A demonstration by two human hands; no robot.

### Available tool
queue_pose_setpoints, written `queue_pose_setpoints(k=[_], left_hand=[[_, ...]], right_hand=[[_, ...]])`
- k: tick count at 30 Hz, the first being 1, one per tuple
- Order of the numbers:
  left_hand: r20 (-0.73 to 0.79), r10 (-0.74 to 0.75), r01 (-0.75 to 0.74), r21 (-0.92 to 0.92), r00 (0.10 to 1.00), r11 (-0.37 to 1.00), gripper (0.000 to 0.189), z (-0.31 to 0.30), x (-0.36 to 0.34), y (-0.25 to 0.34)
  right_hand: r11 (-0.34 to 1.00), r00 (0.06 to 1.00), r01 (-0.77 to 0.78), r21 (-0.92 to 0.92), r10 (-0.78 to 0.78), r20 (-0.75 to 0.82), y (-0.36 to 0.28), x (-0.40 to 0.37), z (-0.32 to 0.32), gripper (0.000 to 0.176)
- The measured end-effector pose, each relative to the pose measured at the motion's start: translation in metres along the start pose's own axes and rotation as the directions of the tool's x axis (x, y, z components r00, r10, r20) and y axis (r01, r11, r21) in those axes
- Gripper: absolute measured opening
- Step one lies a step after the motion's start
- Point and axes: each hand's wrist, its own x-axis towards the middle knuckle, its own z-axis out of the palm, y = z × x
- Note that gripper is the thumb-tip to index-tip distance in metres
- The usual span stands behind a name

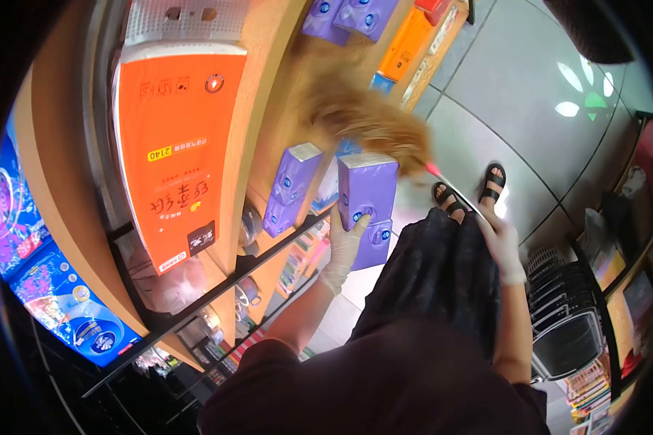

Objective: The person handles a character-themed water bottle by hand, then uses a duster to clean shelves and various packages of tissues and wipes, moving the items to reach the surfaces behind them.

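Note:
My left hand (346, 243), in a thin white glove, is closed around a purple tissue pack (368, 185) with a pale top, held upright beside the shelf. Just below it hangs a similar purple pack. My right hand (500, 243), gloved too, grips the thin handle of a feather duster (374, 123). Its brown feathers are blurred and lie over the wooden shelf (286, 119), pointing away from me. On that shelf, left of my left hand, stand more purple tissue packs (290, 188).
A large orange paper pack (178, 145) stands on the shelf at left, with blue packages (72, 312) beyond it. Further purple packs (352, 16) and an orange box (404, 45) line the far end. Stacked black baskets (566, 333) stand at right on the tiled floor (479, 87).

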Motion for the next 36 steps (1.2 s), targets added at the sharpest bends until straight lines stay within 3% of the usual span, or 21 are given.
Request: queue_pose_setpoints(k=[3, 6, 8, 10, 12, 14, 16, 17, 20, 22, 23, 24, 25, 26, 28, 30, 31, 32, 34, 35, 36], left_hand=[[-0.003, 0.029, -0.029, 0.031, 1.000, 0.999, 0.074, 0.000, -0.003, 0.000], [0.018, 0.074, -0.076, 0.135, 0.997, 0.988, 0.074, -0.001, -0.008, 0.001], [0.035, 0.074, -0.079, 0.169, 0.997, 0.982, 0.074, 0.004, -0.005, 0.000], [0.043, 0.033, -0.040, 0.168, 0.999, 0.985, 0.072, 0.012, 0.005, 0.000], [0.094, 0.050, -0.068, 0.200, 0.994, 0.977, 0.068, 0.026, 0.024, -0.002], [0.127, 0.020, -0.051, 0.247, 0.992, 0.968, 0.063, 0.036, 0.039, -0.006], [0.167, -0.035, -0.015, 0.288, 0.985, 0.958, 0.058, 0.057, 0.058, -0.012], [0.137, 0.069, -0.114, 0.353, 0.988, 0.929, 0.054, 0.066, 0.069, -0.029], [0.189, 0.119, -0.207, 0.572, 0.975, 0.794, 0.054, 0.099, 0.056, 0.018], [0.356, 0.124, -0.170, 0.100, 0.926, 0.980, 0.059, 0.092, 0.114, -0.076], [0.346, 0.147, -0.307, 0.470, 0.926, 0.828, 0.061, 0.102, 0.091, -0.020], [0.344, 0.170, -0.380, 0.760, 0.923, 0.526, 0.063, 0.107, 0.076, 0.014], [0.353, 0.205, -0.406, 0.738, 0.913, 0.538, 0.065, 0.107, 0.079, 0.009], [0.336, 0.184, -0.379, 0.730, 0.924, 0.569, 0.066, 0.108, 0.085, 0.006], [0.304, 0.128, -0.314, 0.709, 0.944, 0.631, 0.066, 0.113, 0.097, -0.002], [0.432, 0.056, -0.186, 0.265, 0.900, 0.946, 0.067, 0.119, 0.136, -0.046], [0.448, 0.060, -0.172, 0.214, 0.892, 0.962, 0.069, 0.116, 0.146, -0.067], [0.464, 0.064, -0.156, 0.162, 0.884, 0.974, 0.071, 0.121, 0.138, -0.049], [0.406, 0.109, -0.306, 0.458, 0.907, 0.834, 0.077, 0.122, 0.119, -0.011], [0.340, 0.098, -0.275, 0.524, 0.935, 0.806, 0.079, 0.123, 0.119, -0.011], [0.315, 0.094, -0.231, 0.433, 0.944, 0.871, 0.076, 0.124, 0.118, -0.010]], right_hand=[[0.959, 0.987, 0.158, -0.235, -0.145, 0.070, -0.047, 0.074, 0.058, 0.035], [0.954, 0.997, 0.068, -0.293, -0.051, 0.064, -0.074, 0.089, 0.056, 0.031], [0.995, 1.000, 0.017, -0.099, -0.015, 0.022, -0.027, 0.068, 0.029, 0.032], [0.968, 0.999, -0.031, 0.248, 0.023, 0.035, 0.029, 0.019, -0.011, 0.032], [0.798, 0.893, -0.449, 0.402, 0.418, 0.168, 0.074, -0.047, -0.053, 0.032], [0.949, 0.925, -0.314, 0.024, 0.311, -0.219, 0.127, -0.107, -0.064, 0.034], [0.897, 0.865, -0.436, 0.065, 0.438, -0.245, 0.078, -0.134, -0.073, 0.034], [0.855, 0.828, -0.444, 0.270, 0.506, -0.242, 0.105, -0.148, -0.055, 0.033], [0.989, 0.974, -0.113, 0.090, 0.129, -0.189, 0.027, -0.136, -0.027, 0.029], [0.936, 0.970, -0.237, -0.260, 0.213, -0.117, 0.001, -0.124, -0.038, 0.027], [0.928, 0.947, -0.282, -0.244, 0.228, -0.226, 0.018, -0.127, -0.038, 0.027], [0.918, 0.911, -0.329, -0.221, 0.247, -0.330, 0.045, -0.134, -0.037, 0.028], [0.937, 0.840, -0.345, -0.052, 0.284, -0.463, 0.066, -0.139, -0.037, 0.029], [0.820, 0.719, -0.567, 0.079, 0.539, -0.439, 0.070, -0.140, -0.046, 0.030], [0.907, 0.764, -0.421, 0.013, 0.362, -0.534, 0.055, -0.146, -0.051, 0.030], [0.985, 0.887, -0.158, -0.073, 0.109, -0.450, 0.038, -0.148, -0.031, 0.028], [0.969, 0.939, -0.231, -0.090, 0.198, -0.281, 0.017, -0.150, -0.030, 0.026], [0.925, 0.965, -0.257, -0.281, 0.232, -0.120, -0.007, -0.144, -0.039, 0.024], [0.973, 0.919, -0.183, -0.142, 0.118, -0.375, 0.025, -0.144, -0.032, 0.024], [0.962, 0.863, -0.258, -0.088, 0.188, -0.468, 0.052, -0.146, -0.029, 0.026], [0.909, 0.786, -0.393, 0.139, 0.410, -0.463, 0.061, -0.144, -0.033, 0.028]])
